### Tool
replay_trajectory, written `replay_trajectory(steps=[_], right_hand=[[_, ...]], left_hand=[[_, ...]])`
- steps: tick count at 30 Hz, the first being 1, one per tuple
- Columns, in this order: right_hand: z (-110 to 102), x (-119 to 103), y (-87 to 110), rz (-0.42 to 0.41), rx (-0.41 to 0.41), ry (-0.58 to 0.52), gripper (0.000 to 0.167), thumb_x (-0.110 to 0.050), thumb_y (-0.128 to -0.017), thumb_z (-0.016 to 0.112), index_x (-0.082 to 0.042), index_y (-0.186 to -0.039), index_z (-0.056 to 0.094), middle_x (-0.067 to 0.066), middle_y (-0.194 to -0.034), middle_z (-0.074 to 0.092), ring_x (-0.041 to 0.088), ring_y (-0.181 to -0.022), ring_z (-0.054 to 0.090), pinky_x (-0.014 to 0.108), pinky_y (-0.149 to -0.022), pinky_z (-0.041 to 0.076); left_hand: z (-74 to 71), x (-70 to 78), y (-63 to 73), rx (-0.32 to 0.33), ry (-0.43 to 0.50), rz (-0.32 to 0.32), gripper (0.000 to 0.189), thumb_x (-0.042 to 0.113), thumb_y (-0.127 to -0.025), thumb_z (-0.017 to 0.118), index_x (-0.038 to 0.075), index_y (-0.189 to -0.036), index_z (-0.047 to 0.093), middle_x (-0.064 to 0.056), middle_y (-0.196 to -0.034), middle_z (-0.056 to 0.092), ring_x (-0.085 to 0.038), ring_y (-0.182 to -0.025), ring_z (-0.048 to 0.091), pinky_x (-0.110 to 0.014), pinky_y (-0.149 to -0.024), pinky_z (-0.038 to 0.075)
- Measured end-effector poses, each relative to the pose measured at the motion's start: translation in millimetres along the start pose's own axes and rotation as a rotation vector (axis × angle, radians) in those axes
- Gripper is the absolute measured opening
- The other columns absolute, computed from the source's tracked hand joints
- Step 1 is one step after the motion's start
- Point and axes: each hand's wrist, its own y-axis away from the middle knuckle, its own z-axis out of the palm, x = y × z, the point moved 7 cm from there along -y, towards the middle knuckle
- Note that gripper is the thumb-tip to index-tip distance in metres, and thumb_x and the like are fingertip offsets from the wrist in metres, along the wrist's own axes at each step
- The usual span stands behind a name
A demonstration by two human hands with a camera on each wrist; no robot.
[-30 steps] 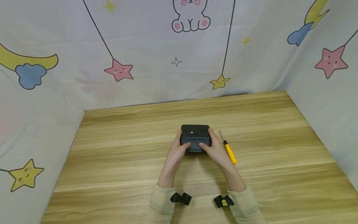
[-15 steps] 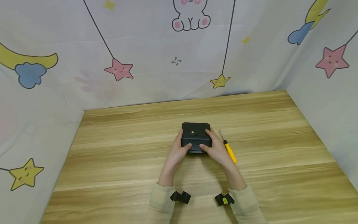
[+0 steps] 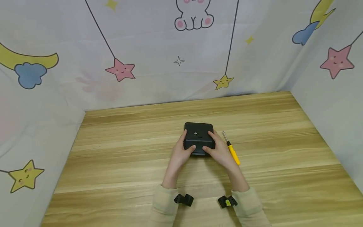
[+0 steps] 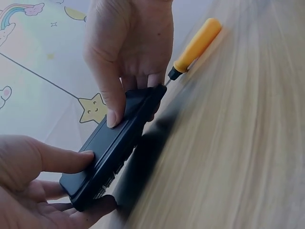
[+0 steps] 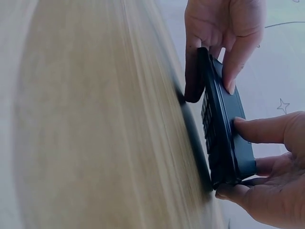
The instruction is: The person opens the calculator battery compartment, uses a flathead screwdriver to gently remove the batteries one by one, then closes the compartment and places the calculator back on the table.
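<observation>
My left hand (image 3: pixel 181 153) and right hand (image 3: pixel 219 152) grip a black calculator (image 3: pixel 198 128) from its two sides, thumbs on its near edge. Its back faces up, with a small pale round spot on it. In the left wrist view, rows of keys (image 4: pixel 110 180) show along the underside. The right wrist view has the calculator (image 5: pixel 224 121) tilted just over the table, fingers curled beneath its ends. Right of the right hand lies a screwdriver (image 3: pixel 233 154) with a yellow handle, its metal shaft pointing away.
The wood-grain table (image 3: pixel 122 151) spreads around both arms. White cloth (image 3: pixel 158 78) printed with stars, moons and clouds stands behind it and at both sides. Each wrist carries a black camera mount (image 3: pixel 183 200).
The calculator has tipped so that more of its back faces the head view, its far edge shifting slightly away. Fingers have crept onto its back. The screwdriver has stayed put.
</observation>
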Motion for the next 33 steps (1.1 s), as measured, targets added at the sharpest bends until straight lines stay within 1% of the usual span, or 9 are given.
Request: replay_trajectory(steps=[4,7,12,16,19,28,31,33], right_hand=[[-0.1,0.6,-0.5,-0.002,0.003,0.006,0.071,-0.013,-0.090,0.065,-0.004,-0.150,0.029,0.021,-0.160,0.011,0.038,-0.148,0.012,0.053,-0.118,0.016],[0.2,1.6,-0.8,0.004,0.001,0.009,0.071,-0.013,-0.090,0.065,-0.005,-0.150,0.029,0.020,-0.160,0.011,0.037,-0.148,0.012,0.053,-0.118,0.016],[2.2,3.2,-1.4,0.008,-0.017,0.016,0.072,-0.013,-0.090,0.064,-0.005,-0.151,0.026,0.019,-0.161,0.008,0.037,-0.149,0.009,0.053,-0.118,0.015],[3.2,3.3,-1.0,0.013,-0.026,0.024,0.072,-0.015,-0.090,0.064,-0.005,-0.151,0.027,0.019,-0.161,0.009,0.038,-0.148,0.011,0.055,-0.117,0.016],[3.5,3.1,-0.7,0.015,-0.029,0.031,0.072,-0.016,-0.090,0.065,-0.005,-0.151,0.027,0.019,-0.161,0.010,0.039,-0.148,0.012,0.055,-0.117,0.017],[3.5,3.5,-1.6,0.012,-0.028,0.037,0.071,-0.016,-0.091,0.063,-0.005,-0.151,0.027,0.019,-0.161,0.009,0.040,-0.148,0.012,0.057,-0.117,0.017],[3.4,4.0,-2.1,0.012,-0.024,0.040,0.071,-0.016,-0.091,0.064,-0.005,-0.151,0.027,0.018,-0.161,0.008,0.040,-0.148,0.012,0.057,-0.116,0.017],[3.3,4.1,-2.0,0.008,-0.020,0.046,0.070,-0.016,-0.091,0.064,-0.005,-0.151,0.028,0.019,-0.161,0.009,0.041,-0.147,0.012,0.057,-0.116,0.018]], left_hand=[[-2.3,0.8,-0.7,0.030,-0.025,0.013,0.075,0.008,-0.085,0.070,0.016,-0.150,0.034,-0.014,-0.153,0.036,-0.032,-0.142,0.034,-0.047,-0.113,0.031],[-3.5,2.5,-1.2,0.055,-0.068,0.033,0.074,0.008,-0.083,0.072,0.014,-0.148,0.038,-0.016,-0.150,0.040,-0.032,-0.139,0.039,-0.047,-0.111,0.035],[-4.6,5.3,-0.2,0.091,-0.146,0.055,0.072,0.009,-0.082,0.074,0.013,-0.146,0.042,-0.018,-0.146,0.046,-0.034,-0.136,0.042,-0.047,-0.111,0.035],[-4.8,4.0,-0.3,0.106,-0.185,0.054,0.072,0.011,-0.082,0.074,0.014,-0.146,0.042,-0.021,-0.142,0.049,-0.037,-0.132,0.045,-0.049,-0.108,0.038],[-4.8,2.6,-0.9,0.112,-0.194,0.054,0.073,0.011,-0.082,0.075,0.014,-0.146,0.042,-0.022,-0.139,0.051,-0.038,-0.130,0.047,-0.050,-0.106,0.039],[-4.4,0.8,-1.9,0.117,-0.242,0.060,0.072,0.013,-0.082,0.075,0.015,-0.146,0.042,-0.022,-0.129,0.057,-0.037,-0.120,0.054,-0.050,-0.099,0.043],[-3.8,1.1,-2.2,0.125,-0.269,0.058,0.071,0.014,-0.081,0.075,0.014,-0.145,0.044,-0.022,-0.122,0.058,-0.034,-0.109,0.056,-0.047,-0.093,0.045],[-3.5,0.8,-1.9,0.133,-0.280,0.053,0.070,0.014,-0.081,0.076,0.013,-0.144,0.045,-0.021,-0.118,0.057,-0.031,-0.102,0.056,-0.044,-0.089,0.045]])
